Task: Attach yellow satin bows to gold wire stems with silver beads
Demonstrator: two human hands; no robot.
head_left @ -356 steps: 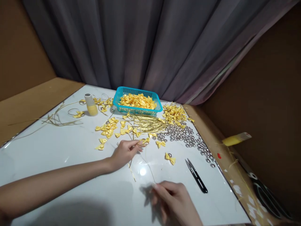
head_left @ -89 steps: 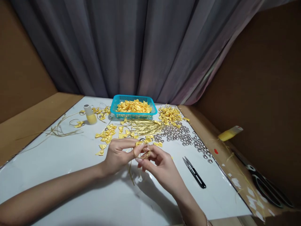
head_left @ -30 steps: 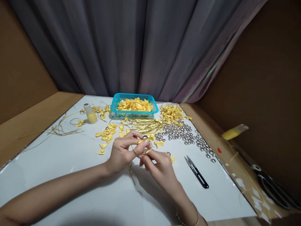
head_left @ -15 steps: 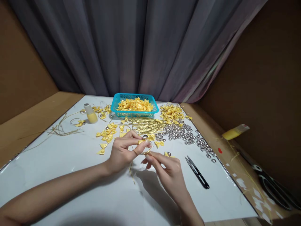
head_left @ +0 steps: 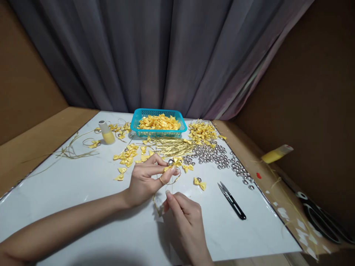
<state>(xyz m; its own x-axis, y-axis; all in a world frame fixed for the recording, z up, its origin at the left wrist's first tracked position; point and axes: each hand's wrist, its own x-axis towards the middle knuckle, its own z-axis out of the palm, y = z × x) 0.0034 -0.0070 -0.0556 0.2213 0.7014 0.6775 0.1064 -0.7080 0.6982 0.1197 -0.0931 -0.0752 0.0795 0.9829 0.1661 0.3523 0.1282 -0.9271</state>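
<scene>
My left hand (head_left: 145, 181) pinches a yellow satin bow (head_left: 167, 169) between thumb and fingers. A shiny silver ball (head_left: 171, 162) sits at the bow, and a loop of gold cord (head_left: 177, 178) hangs from it. Below the loop, my right hand (head_left: 184, 210) is closed in a pinch, where a thin strand of the cord seems to run down to its fingertips. Another cord end dangles under the left hand. To the right of the loop, a loose bow with a silver ball (head_left: 200, 183) lies on the white tabletop (head_left: 111, 221).
A blue basket (head_left: 134, 129) of yellow bows stands at the back. Cut gold cords (head_left: 174, 146), silver balls (head_left: 213, 154) and finished-looking bows (head_left: 203, 132) lie nearby. Thread snips (head_left: 232, 202) rest at right, scissors (head_left: 318, 218) beyond the edge, and a glue bottle (head_left: 107, 133) at left.
My right hand has moved down and left, away from the loop, uncovering the loose bow. The left hand keeps the bow in nearly the same spot.
</scene>
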